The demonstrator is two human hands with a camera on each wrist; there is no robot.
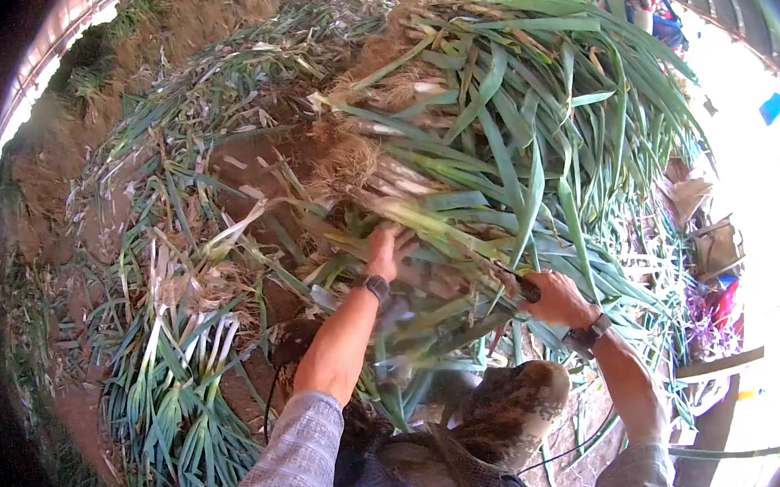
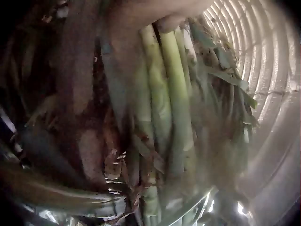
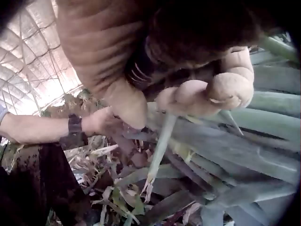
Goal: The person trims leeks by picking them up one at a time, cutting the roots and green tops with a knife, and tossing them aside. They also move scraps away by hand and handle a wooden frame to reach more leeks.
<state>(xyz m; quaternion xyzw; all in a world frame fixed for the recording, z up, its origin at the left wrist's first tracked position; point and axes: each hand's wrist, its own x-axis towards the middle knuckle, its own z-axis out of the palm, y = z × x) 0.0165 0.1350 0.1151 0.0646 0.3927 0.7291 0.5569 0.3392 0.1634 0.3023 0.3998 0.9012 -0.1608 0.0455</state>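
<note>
Trimming seems under way: the left hand [image 1: 390,249] curls its fingers round the leek stalks [image 2: 169,103], the right hand [image 1: 558,300] clenches a dark handle [image 1: 527,289], and the next cut probably needs the stalks held steady.

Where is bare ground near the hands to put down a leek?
Bare soil opens between the scattered leaves and the leek pile; a smaller patch lies at lower left. It is crowded where the left hand grips leek stalks and the right hand holds a dark handle.
</note>
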